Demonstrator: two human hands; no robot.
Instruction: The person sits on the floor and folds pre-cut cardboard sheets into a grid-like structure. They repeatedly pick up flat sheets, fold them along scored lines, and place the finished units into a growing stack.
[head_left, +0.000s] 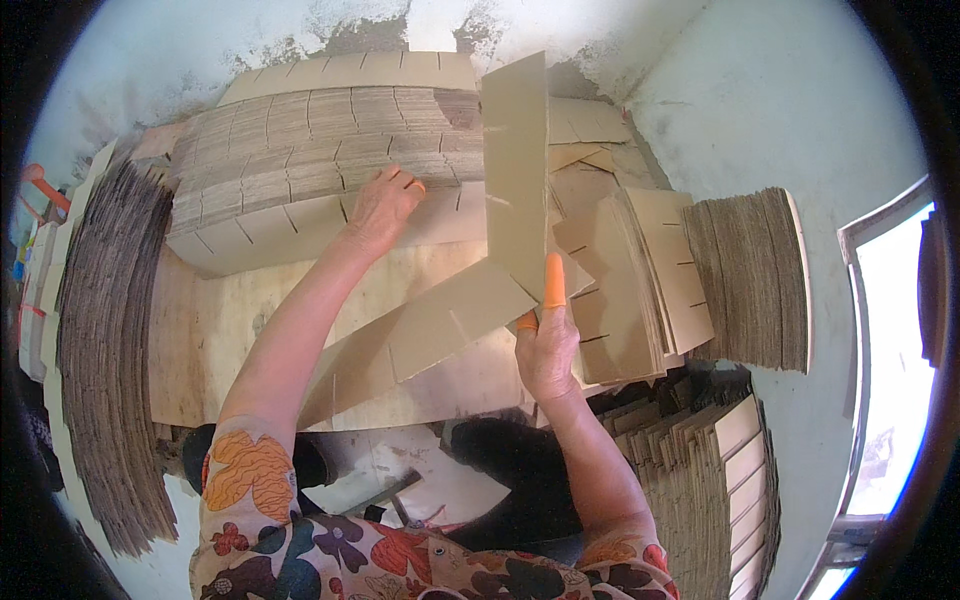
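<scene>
My right hand grips slotted cardboard strips where they cross, its orange-covered thumb lying along them. One cardboard strip rises upright from that grip. Another strip slants down to the left, over the wooden board. Farther off, my left hand is at the front edge of a long row of stacked slotted cardboard strips. Its fingers are bent closed, with orange covers on the tips. Whether they pinch the front strip is hidden.
A pale wooden board lies under my arms. Tall cardboard stacks stand at the left and right. More flat cardboard pieces lie right of my right hand, with another slotted stack below. A wall bounds the right side.
</scene>
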